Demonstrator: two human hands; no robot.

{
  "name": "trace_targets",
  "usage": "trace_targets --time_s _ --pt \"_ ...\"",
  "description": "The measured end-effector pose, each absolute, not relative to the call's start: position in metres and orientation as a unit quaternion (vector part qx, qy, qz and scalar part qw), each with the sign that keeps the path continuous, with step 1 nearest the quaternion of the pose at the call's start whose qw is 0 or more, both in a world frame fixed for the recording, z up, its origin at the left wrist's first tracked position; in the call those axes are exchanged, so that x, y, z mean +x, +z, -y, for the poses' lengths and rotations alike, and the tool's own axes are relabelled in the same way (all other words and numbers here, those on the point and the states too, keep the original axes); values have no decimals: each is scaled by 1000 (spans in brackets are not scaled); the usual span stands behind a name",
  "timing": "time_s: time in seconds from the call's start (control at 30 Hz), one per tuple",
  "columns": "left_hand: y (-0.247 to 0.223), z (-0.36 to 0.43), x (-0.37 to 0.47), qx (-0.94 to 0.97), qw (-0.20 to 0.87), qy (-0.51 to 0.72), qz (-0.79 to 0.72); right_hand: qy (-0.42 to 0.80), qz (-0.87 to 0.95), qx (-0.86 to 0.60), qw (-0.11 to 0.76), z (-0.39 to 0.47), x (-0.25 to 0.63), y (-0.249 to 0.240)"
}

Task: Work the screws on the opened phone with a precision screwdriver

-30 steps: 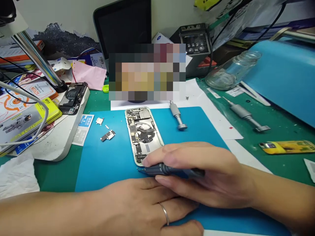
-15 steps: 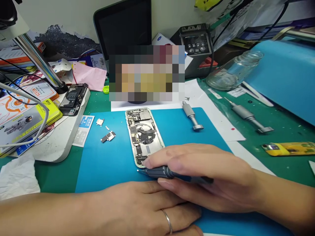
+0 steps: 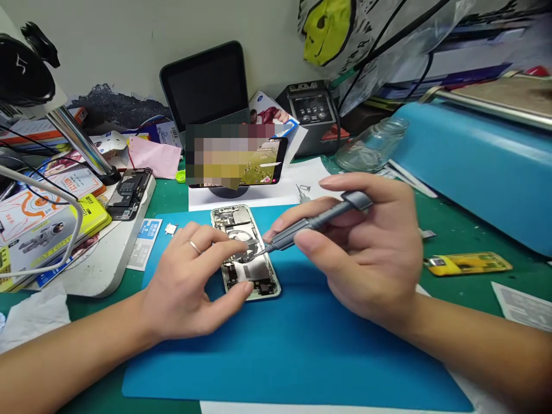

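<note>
Blue at the near side: a mat, laid flat on the green tabletop. Just beyond, from the left, the left hand, fingers loosely spread, thumb and forefinger apart over the phone; touching or merely hovering, impossible to tell. From the right, the right hand, fingertips closed around a grey screwdriver, slanted down leftward, tip aimed at the middle of the phone's right side, capped end raised beside the forefinger. Between both hands, the phone, back flat on the mat, inner parts bare; long axis running away from the body, far end leaning slightly left, left side partly hidden under the left fingers. Farther off, white paper, then a dark screen, tilted back.
</note>
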State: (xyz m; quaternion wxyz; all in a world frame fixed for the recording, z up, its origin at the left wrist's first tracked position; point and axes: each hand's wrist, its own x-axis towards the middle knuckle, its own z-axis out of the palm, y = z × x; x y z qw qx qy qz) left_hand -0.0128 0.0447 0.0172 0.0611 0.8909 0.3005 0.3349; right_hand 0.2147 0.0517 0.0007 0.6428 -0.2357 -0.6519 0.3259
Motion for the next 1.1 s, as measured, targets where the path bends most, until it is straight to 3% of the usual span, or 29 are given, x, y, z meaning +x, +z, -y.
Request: trace_targets --time_s 1.1 --pt "10 -48 -13 900 76 312 -296 340 672 -262 603 -51 217 1"
